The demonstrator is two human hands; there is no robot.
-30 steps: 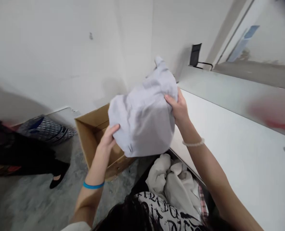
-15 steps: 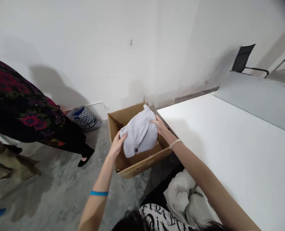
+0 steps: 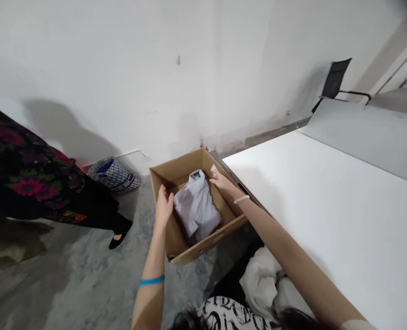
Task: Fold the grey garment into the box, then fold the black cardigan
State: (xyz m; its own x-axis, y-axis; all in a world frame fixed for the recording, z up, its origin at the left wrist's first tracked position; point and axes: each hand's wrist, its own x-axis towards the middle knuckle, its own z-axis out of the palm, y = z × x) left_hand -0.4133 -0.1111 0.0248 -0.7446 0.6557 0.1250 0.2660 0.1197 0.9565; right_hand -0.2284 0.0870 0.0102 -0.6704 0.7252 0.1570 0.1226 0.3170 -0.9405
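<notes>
Shirt (image 3: 198,208) in box (image 3: 205,246), left hand (image 3: 163,207) and right hand (image 3: 221,181) at opposite walls.

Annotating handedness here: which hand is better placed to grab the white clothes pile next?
Right, probably. The white clothes pile lies just under the right forearm, beside the table; the right hand need only draw back. The left hand is beyond the folded shirt, by the cardboard box.

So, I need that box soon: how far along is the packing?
Done: the folded pale shirt lies inside the cardboard box. In hand: the left hand is open beside it, the right hand at its collar end, grip unclear. Left: white clothes heaped by the table, outside the box.
</notes>
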